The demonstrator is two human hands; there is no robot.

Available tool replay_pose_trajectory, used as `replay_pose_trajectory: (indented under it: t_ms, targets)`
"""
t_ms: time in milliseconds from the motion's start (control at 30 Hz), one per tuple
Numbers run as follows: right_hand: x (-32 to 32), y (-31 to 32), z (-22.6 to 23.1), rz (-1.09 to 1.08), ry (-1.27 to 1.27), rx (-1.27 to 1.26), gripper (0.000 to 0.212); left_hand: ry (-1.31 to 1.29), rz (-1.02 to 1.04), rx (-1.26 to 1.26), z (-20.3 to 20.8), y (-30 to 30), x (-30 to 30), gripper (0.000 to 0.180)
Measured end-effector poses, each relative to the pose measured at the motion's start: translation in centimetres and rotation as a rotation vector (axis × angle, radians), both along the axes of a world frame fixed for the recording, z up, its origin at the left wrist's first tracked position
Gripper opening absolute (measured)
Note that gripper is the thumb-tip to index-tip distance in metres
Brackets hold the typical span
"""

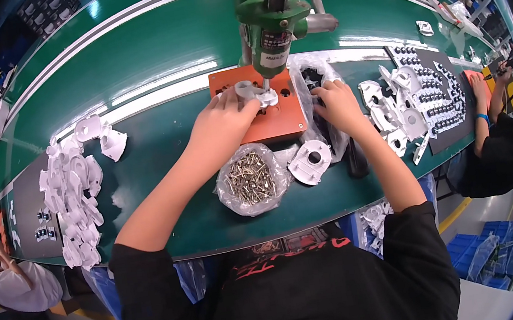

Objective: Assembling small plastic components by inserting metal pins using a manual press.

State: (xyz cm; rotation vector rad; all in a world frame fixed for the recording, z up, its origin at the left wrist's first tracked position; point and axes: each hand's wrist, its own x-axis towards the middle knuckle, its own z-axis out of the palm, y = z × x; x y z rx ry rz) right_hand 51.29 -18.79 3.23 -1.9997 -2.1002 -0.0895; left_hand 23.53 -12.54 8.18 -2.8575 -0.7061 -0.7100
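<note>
Plastic is under your fingers: the white plastic part (256,95) sits on the orange jig plate (268,123), near that plate's far edge, right below the tip of the green hanging screwdriver (271,25). Your left hand (222,122) lies on the plate's left half, fingers curled loosely against the part and steadying it rather than closing round it. Your right hand (336,103) is just off the plate's right edge, fingers bent down into a clear plastic bag (317,77) of dark pieces; whether it grips anything there, you cannot tell.

Toward the bench's near edge, an open bag of screws (251,180) lies just beside a loose white round housing (310,161), both between your forearms. Bare green surface shows left of the jig plate and along the near edge by your left elbow.

Further left a heap of white housings (73,197) runs down the bench beside a grey mat (34,215). To the right, more white parts (396,112) crowd against a dark tray of small black pieces (439,97). Beyond the plate a green conveyor belt (151,51) runs along the bench's far edge. Another person (500,141) works at the right end.
</note>
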Motion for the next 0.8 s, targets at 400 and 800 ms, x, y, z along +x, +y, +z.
replay_pose_trajectory:
  t_ms: [400, 800]
  targets:
    - [2.6, 5.7, -3.0, -0.057, 0.148, -0.065, 0.015, -0.186, -0.101, -0.127, -2.8, 1.6, 0.4, 0.014]
    - [-0.6, 2.7, 3.6, 0.049, 0.777, -0.073, 0.024, -0.183, -0.106, -0.298, -3.7, 1.2, -0.6, 0.021]
